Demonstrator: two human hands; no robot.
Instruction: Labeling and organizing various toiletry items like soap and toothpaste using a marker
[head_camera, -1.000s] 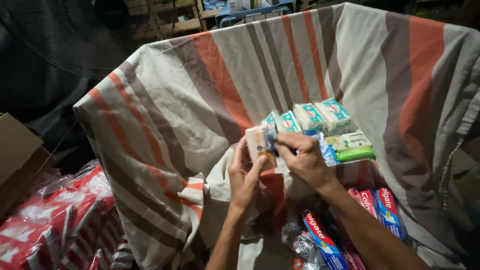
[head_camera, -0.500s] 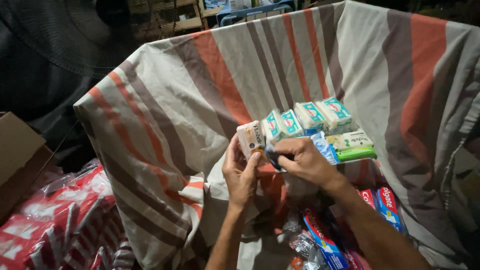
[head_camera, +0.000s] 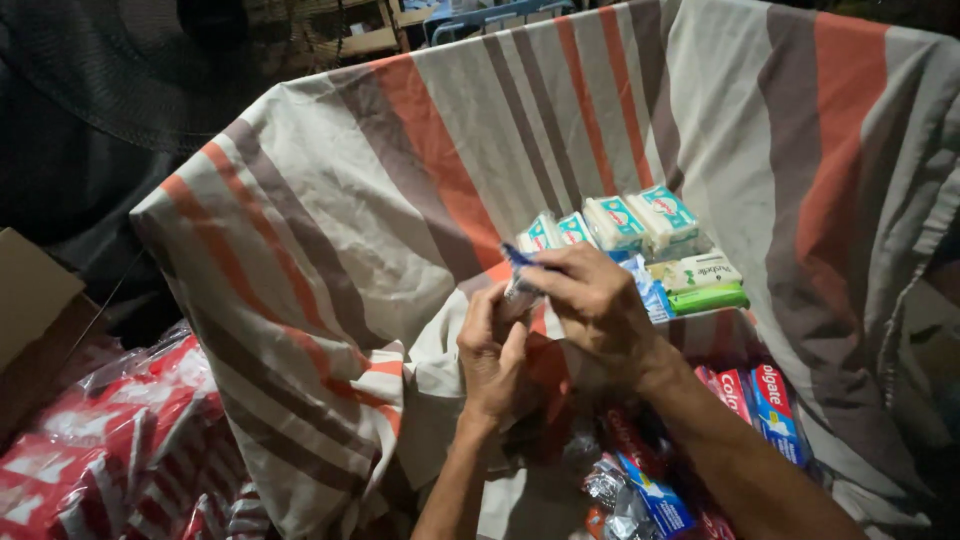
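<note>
Inside, striped cloth bin (head_camera: 420, 170), soap bars (head_camera: 630, 220), toothpaste boxes (head_camera: 760, 400)

- striped cloth (head_camera: 330, 260): cream with orange and grey-brown bands
- soap boxes (head_camera: 640, 215), far: white and teal
- packets (head_camera: 110, 440), near left: red and white

Single head-worn view, steeply downward and close over the striped cloth (head_camera: 330, 250).

Small blue-edged packet (head_camera: 520, 275) between left hand (head_camera: 492, 355) and right hand (head_camera: 595, 300), before row of white-and-teal soap boxes (head_camera: 610, 222) on striped orange-grey cloth (head_camera: 400, 200). Red-and-blue toothpaste boxes (head_camera: 765, 400) lower right; red plastic-wrapped packs (head_camera: 110, 450) far left.
</note>
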